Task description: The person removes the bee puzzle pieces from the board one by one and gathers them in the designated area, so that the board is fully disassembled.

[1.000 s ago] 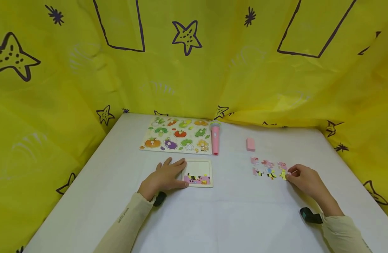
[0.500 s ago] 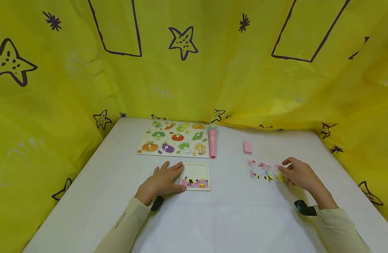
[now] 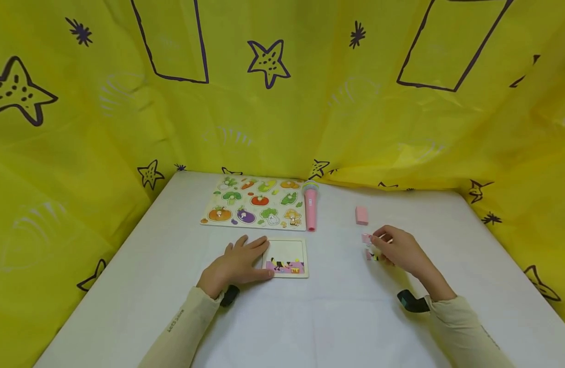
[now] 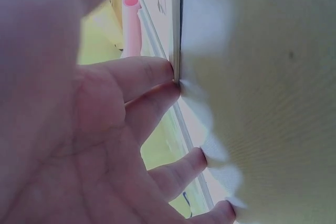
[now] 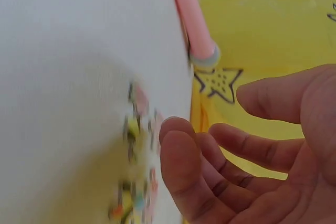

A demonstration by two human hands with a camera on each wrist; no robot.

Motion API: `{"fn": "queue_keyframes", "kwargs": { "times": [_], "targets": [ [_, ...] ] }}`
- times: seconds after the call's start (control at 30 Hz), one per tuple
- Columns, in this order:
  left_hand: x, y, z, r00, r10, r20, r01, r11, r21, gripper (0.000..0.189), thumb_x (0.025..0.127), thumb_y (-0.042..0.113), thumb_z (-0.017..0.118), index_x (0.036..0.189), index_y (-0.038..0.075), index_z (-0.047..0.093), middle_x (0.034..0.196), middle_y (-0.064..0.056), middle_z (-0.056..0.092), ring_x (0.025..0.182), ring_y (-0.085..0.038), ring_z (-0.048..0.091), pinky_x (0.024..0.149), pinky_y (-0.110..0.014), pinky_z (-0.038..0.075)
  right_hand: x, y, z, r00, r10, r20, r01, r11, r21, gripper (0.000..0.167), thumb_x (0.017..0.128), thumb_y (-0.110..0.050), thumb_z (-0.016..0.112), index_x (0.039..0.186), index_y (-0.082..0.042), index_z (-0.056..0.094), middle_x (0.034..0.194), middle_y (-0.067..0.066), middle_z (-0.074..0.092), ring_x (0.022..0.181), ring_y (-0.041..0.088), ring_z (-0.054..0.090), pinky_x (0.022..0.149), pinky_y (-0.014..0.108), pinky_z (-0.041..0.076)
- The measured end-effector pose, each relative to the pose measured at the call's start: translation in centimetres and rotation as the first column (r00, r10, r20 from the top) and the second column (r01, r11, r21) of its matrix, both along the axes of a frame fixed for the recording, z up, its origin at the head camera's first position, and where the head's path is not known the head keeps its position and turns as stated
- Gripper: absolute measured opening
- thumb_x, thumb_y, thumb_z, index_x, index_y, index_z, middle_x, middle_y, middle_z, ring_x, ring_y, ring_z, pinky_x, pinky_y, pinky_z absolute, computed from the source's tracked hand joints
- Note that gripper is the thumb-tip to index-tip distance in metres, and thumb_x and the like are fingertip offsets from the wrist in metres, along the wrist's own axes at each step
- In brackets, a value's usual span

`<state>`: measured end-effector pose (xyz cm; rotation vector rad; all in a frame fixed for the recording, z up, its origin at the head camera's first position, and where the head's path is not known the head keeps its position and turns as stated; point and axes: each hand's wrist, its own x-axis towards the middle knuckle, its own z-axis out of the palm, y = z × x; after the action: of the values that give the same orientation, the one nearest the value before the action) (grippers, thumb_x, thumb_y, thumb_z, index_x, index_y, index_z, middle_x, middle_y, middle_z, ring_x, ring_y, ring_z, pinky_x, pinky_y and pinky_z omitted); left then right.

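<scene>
My left hand (image 3: 238, 263) lies with fingers spread at the left side of a small jigsaw tray (image 3: 286, 248). Its thumb and a finger touch the tray's left corners; the left wrist view shows fingertips against the tray's edge. A printed strip with a bee picture fills the tray's lower part. Above the loose jigsaw pieces (image 3: 366, 238) hovers my right hand (image 3: 399, 248), covering most of them. In the right wrist view, the thumb and fingers are bent and apart with nothing between them, while the pieces (image 5: 139, 100) lie blurred on the table beyond.
A vegetable peg puzzle board (image 3: 238, 199) lies behind the tray. Against its right side is a pink toy microphone (image 3: 311, 209). A pink block (image 3: 362, 215) stands behind the loose pieces. Yellow patterned cloth (image 3: 264, 128) rises at the back and sides of the white table (image 3: 310, 327).
My right hand has moved left across the loose pieces, from the rightmost ones to those at the left end, and its fingers came off the piece there. The left hand stays at the tray.
</scene>
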<state>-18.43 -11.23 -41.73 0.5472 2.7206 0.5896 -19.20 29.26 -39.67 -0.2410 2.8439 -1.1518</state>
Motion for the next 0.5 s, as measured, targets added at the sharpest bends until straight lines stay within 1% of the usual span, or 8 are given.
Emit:
{"fn": "queue_keyframes", "kwargs": {
  "times": [0.07, 0.17, 0.3, 0.5],
  "targets": [
    [0.0, -0.1, -0.1, 1.0, 0.0, 0.005, 0.0, 1.0, -0.001, 0.084, 0.098, 0.047, 0.075, 0.166, 0.011, 0.042, 0.174, -0.002, 0.032, 0.16, -0.047, 0.015, 0.125, -0.071, 0.01, -0.1, -1.2, -0.4, 1.0, 0.013, -0.012, -0.013, 1.0, -0.021, 0.027, 0.109, -0.018, 0.062, 0.118, 0.007, 0.064, 0.088, 0.014, 0.066, 0.066, 0.024, 0.063, 0.057, 0.034, 0.056],
    [-0.1, -0.2, -0.2, 1.0, 0.003, 0.011, -0.003, 1.0, -0.003, 0.084, 0.097, 0.046, 0.075, 0.166, 0.012, 0.041, 0.175, -0.001, 0.031, 0.161, -0.046, 0.014, 0.125, -0.07, 0.009, -0.4, -3.0, -0.9, 0.999, 0.032, -0.03, -0.033, 0.998, -0.045, 0.025, 0.108, -0.017, 0.063, 0.116, 0.006, 0.065, 0.085, 0.011, 0.066, 0.066, 0.024, 0.063, 0.057, 0.032, 0.056],
    [-0.2, -0.2, -0.2, 1.0, 0.0, 0.013, 0.0, 1.0, 0.0, 0.084, 0.097, 0.044, 0.076, 0.166, 0.011, 0.041, 0.175, -0.002, 0.031, 0.161, -0.046, 0.013, 0.125, -0.071, 0.009, -0.7, -5.1, -1.2, 0.997, 0.061, -0.047, -0.064, 0.995, -0.072, 0.021, 0.107, -0.014, 0.064, 0.116, 0.005, 0.067, 0.09, 0.011, 0.066, 0.067, 0.025, 0.064, 0.057, 0.031, 0.056],
    [-0.2, -0.1, 0.0, 1.0, 0.004, 0.013, -0.004, 1.0, 0.0, 0.085, 0.097, 0.044, 0.077, 0.167, 0.011, 0.041, 0.175, -0.003, 0.031, 0.161, -0.046, 0.014, 0.125, -0.07, 0.009, -1.0, -7.9, -1.1, 0.99, 0.116, -0.075, -0.122, 0.988, -0.091, 0.018, 0.106, -0.012, 0.064, 0.115, 0.004, 0.069, 0.092, 0.008, 0.066, 0.068, 0.024, 0.064, 0.059, 0.031, 0.055]
  ]
}}
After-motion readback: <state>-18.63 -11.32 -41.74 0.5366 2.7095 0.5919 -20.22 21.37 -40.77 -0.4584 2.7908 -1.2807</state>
